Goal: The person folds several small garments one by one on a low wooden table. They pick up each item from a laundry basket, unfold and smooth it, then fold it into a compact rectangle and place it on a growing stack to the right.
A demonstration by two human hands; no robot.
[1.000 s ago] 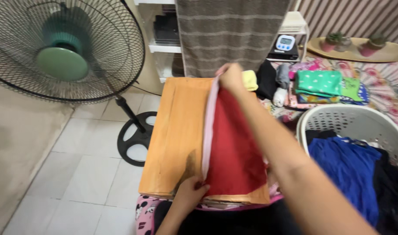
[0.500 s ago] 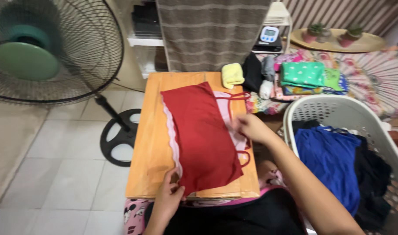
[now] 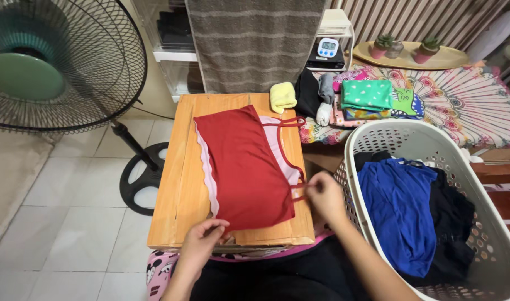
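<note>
Wooden table (image 3: pixel 177 184) with a red top (image 3: pixel 243 167) spread flat.
Left hand (image 3: pixel 202 242) pinches its near hem; right hand (image 3: pixel 324 195) pinches a thin strap (image 3: pixel 296 187) at its right edge.

Bare forearms and hands (image 3: pixel 202 245), no sleeves, black clothing over the lap.

Red strappy cloth top (image 3: pixel 245 167), a second ago lifted and folded over the wooden board (image 3: pixel 182 184), now lies spread flat; right hand (image 3: pixel 326 196) dropped from far edge to thin straps.
</note>
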